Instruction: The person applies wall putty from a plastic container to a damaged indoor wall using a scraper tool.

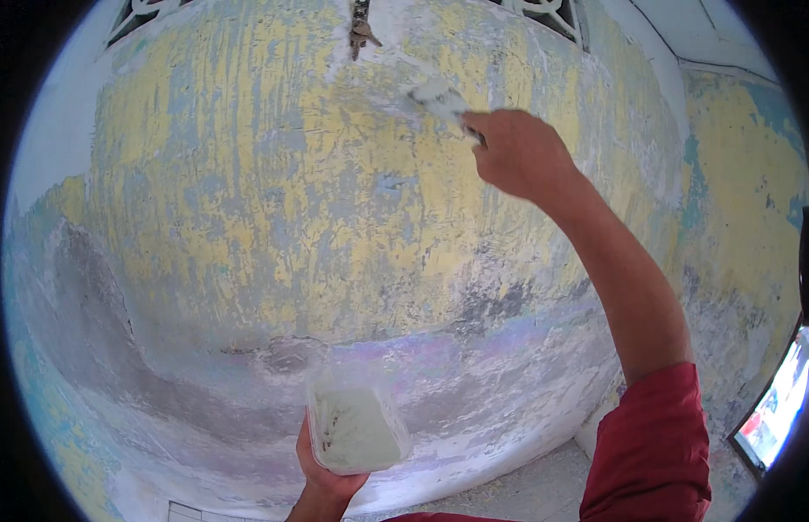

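My right hand (519, 157) is raised high against the wall, its fingers wrapped round the handle of a putty knife. The blade of the putty knife (439, 97) carries whitish filler and lies at the wall, just below a narrow slot in it. Low in front of me, my left hand (328, 465) holds a clear plastic tub (402, 435) from beneath and its left side. Pale putty (356, 426) coats the inside of the tub. The wall (274, 209) is rough, with patchy yellow and grey-blue old paint.
A dark vertical slot (359, 35) with a rusty metal piece runs down the upper wall. Patterned vent openings (543, 16) sit at the top. Grey bare plaster (161, 365) spreads across the lower wall. A bright framed pane (774, 404) stands at the right.
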The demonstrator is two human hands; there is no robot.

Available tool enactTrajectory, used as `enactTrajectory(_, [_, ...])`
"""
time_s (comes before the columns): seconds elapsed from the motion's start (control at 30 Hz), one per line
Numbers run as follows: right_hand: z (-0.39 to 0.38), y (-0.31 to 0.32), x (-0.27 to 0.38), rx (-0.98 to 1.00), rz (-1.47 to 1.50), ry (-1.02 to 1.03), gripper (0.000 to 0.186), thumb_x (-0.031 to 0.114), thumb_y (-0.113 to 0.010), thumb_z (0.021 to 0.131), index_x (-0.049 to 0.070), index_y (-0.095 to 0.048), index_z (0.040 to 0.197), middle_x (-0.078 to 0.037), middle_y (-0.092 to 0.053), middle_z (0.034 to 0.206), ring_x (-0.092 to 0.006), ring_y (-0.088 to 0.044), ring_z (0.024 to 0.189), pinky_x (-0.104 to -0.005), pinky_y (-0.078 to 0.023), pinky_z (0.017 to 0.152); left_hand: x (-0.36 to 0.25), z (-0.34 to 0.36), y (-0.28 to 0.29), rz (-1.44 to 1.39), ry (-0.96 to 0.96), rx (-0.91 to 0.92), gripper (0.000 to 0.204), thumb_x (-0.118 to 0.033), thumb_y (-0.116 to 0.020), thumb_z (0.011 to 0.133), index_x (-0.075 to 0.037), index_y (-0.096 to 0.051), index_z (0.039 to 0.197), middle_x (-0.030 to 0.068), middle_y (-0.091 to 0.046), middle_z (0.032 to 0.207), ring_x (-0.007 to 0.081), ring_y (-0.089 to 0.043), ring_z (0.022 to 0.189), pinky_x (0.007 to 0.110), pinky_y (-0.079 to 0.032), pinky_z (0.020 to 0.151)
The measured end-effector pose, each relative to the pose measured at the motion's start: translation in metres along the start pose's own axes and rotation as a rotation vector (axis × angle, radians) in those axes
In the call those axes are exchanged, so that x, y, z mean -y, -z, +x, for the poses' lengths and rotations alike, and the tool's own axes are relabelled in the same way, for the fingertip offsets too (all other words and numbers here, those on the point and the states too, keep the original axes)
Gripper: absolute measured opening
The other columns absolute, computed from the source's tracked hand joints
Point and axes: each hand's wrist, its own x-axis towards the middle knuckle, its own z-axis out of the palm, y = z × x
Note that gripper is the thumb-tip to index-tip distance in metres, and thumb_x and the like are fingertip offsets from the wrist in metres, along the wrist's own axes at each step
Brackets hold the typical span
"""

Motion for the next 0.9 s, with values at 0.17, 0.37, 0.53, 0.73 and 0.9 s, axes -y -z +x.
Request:
enactTrajectory(0.17, [-0.057, -0.011, -0.030, -0.022, 0.090, 0.009, 0.036, 0.013, -0.062, 0.089, 0.011, -0.070, 0.124, -0.017, -0.072, 0.099, -0.0377, -0.069, 0.090, -0.0494, -0.056, 0.080, 0.007, -0.001, -0.006, 0.027, 0.018, -0.020, 0.056, -0.050, -0.046, 0.102, -0.015, -0.058, 0.143, 0.0090, -0.063, 0.140, 0.0351, -0.061, 0.127, 0.056, -0.047, 0.108])
enactTrajectory(0.37, [-0.046, -0.024, -0.075, -0.215, 0.143, -0.080, 0.036, 0.019, -0.067, 0.093, 0.013, -0.067, 0.129, -0.014, -0.069, 0.100, -0.0362, -0.069, 0.092, -0.0473, -0.056, 0.079, 0.021, 0.009, -0.012, -0.003, 0.028, -0.001, 0.058, -0.053, -0.048, 0.100, -0.015, -0.059, 0.142, 0.0087, -0.063, 0.140, 0.0354, -0.061, 0.127, 0.057, -0.046, 0.109])
enactTrajectory(0.53, [0.005, -0.037, -0.111, -0.354, 0.059, -0.063, 0.040, 0.022, -0.065, 0.096, 0.016, -0.062, 0.135, -0.013, -0.069, 0.102, -0.0348, -0.069, 0.092, -0.0470, -0.057, 0.079, 0.035, 0.027, -0.023, 0.087, -0.017, -0.008, 0.064, -0.055, -0.050, 0.099, -0.014, -0.052, 0.148, 0.0131, -0.058, 0.145, 0.0398, -0.056, 0.131, 0.060, -0.043, 0.110])
enactTrajectory(0.73, [0.027, -0.074, -0.146, -0.392, 0.001, 0.008, 0.042, 0.020, -0.061, 0.098, 0.016, -0.058, 0.140, -0.017, -0.067, 0.103, -0.0362, -0.069, 0.093, -0.0478, -0.057, 0.081, 0.059, 0.052, -0.085, 0.170, -0.040, 0.090, 0.070, -0.057, -0.052, 0.098, -0.015, -0.045, 0.154, 0.0143, -0.051, 0.151, 0.0415, -0.050, 0.137, 0.063, -0.039, 0.114])
enactTrajectory(0.9, [-0.029, -0.083, -0.141, -0.187, 0.110, -0.034, 0.046, 0.020, -0.058, 0.098, 0.014, -0.055, 0.143, -0.017, -0.066, 0.104, -0.0384, -0.068, 0.092, -0.0493, -0.057, 0.081, 0.063, 0.073, -0.131, 0.076, -0.037, 0.166, 0.064, -0.053, -0.052, 0.100, -0.017, -0.045, 0.153, 0.0095, -0.051, 0.153, 0.0362, -0.050, 0.139, 0.060, -0.038, 0.115])
